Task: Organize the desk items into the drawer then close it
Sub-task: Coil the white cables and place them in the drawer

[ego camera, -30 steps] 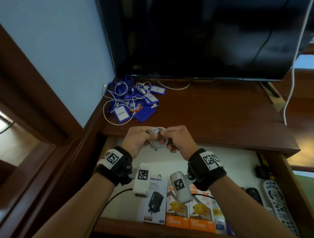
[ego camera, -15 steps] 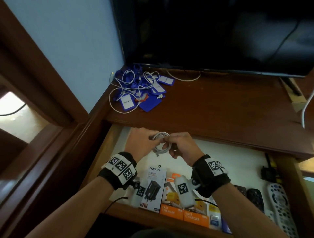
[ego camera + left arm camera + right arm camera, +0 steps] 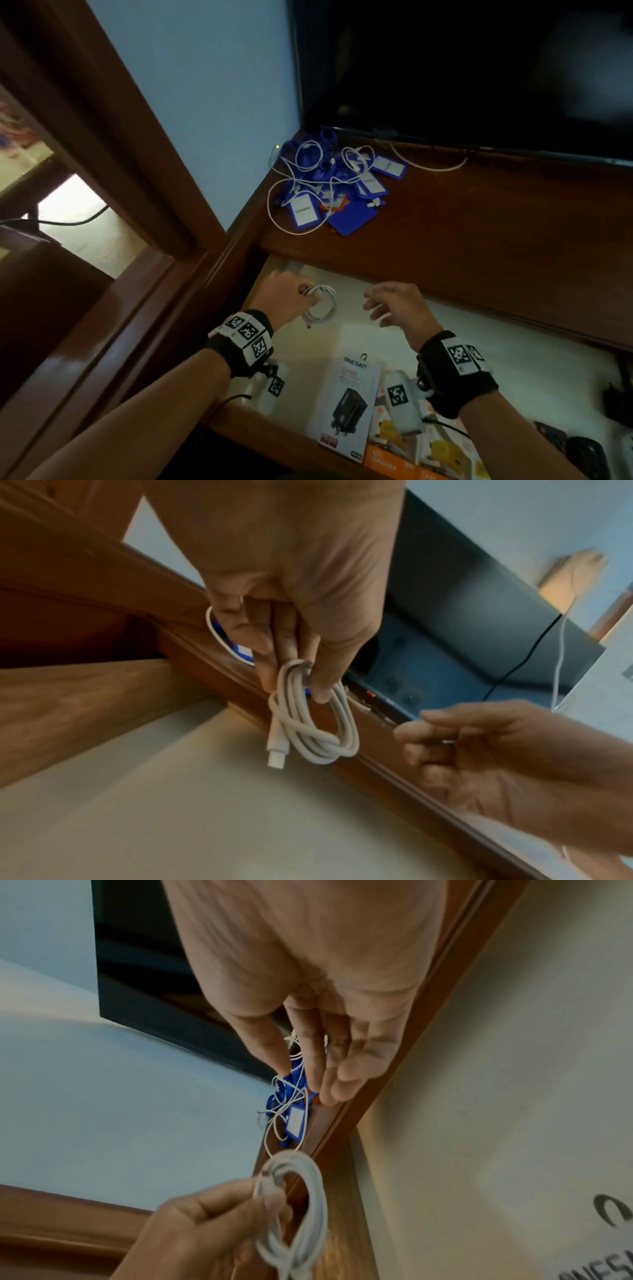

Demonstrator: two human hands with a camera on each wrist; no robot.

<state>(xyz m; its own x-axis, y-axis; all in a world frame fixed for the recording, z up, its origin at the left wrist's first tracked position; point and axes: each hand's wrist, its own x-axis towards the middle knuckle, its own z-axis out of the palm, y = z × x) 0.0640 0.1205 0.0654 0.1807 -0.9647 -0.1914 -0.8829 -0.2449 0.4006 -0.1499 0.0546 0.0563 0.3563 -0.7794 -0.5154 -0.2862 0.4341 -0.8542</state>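
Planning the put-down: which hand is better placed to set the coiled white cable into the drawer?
Left. The left hand already pinches the coiled white cable over the open drawer floor; the right hand hangs empty beside it, fingers relaxed.

"ONESAM" stands on the black-and-white charger box (image 3: 347,401); the orange boxes' (image 3: 394,459) lettering is too blurred.

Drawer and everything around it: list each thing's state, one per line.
drawer: open
coiled white cable: bundled, pinched over the drawer
left hand: gripping the coiled white cable
right hand: empty, fingers relaxed
charger boxes: lying in the drawer
blue tags and loose cables: tangled on the desktop
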